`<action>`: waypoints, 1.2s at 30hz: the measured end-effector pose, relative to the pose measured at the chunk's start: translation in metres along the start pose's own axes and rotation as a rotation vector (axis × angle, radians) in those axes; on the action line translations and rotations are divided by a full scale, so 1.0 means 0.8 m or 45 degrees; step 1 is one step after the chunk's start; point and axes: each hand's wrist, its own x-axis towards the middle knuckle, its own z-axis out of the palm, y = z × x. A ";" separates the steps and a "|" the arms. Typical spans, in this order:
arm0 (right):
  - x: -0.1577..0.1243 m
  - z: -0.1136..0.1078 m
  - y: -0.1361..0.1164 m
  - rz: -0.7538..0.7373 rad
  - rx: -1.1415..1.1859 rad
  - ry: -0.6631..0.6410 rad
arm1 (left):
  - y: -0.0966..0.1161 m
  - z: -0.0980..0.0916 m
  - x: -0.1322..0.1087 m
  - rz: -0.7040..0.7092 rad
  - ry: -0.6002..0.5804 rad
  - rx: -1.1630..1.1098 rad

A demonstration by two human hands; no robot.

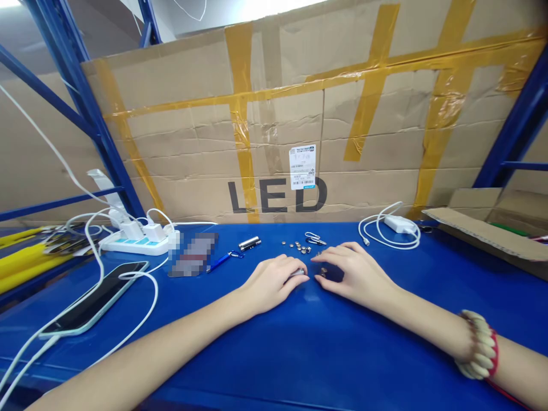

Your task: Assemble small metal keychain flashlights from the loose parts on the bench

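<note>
Head cam, L hand (274, 281) gripping metal cylinder (298, 273), round cells (299, 246) beyond

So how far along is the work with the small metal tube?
Looks done: nothing clearly; a silver torch lies aside. In hand: the left hand holds a small metal tube, the right hand touching small pieces beside it. Left: loose button cells on the table.

Both forearms bare, uncovered right up to lower frame edge. Left hand (272, 282) and right hand (355, 274) bare, nails short and plain.

Right wrist: chunky bracelet (475, 345) of cream, glossy, oblong tooth-like beads set side by side around wrist. Thin red band (495, 347) on elbow side, touching beads. Red strand (509, 398) trails under forearm, above bench's front right corner.
</note>
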 end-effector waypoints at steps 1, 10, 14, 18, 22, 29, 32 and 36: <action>0.000 -0.001 -0.001 0.019 -0.024 -0.005 | 0.000 0.000 0.000 0.002 0.001 0.001; -0.001 -0.001 -0.005 0.092 0.169 -0.130 | 0.000 0.000 -0.001 0.006 -0.010 0.007; 0.000 0.005 0.002 0.087 0.289 -0.074 | -0.001 -0.001 -0.001 0.008 -0.010 -0.003; -0.002 0.011 0.008 0.053 0.395 -0.043 | -0.001 -0.001 0.000 0.010 -0.012 -0.003; -0.003 0.011 0.008 0.013 0.387 -0.036 | -0.001 0.000 0.000 0.010 -0.020 -0.007; -0.001 0.012 0.008 0.014 0.416 0.034 | 0.001 -0.003 0.000 -0.020 -0.040 -0.013; 0.000 0.014 0.008 0.025 0.442 0.038 | 0.002 -0.003 0.000 -0.019 -0.033 -0.022; -0.001 0.013 0.008 0.036 0.415 0.022 | 0.000 -0.001 0.000 -0.010 -0.030 -0.020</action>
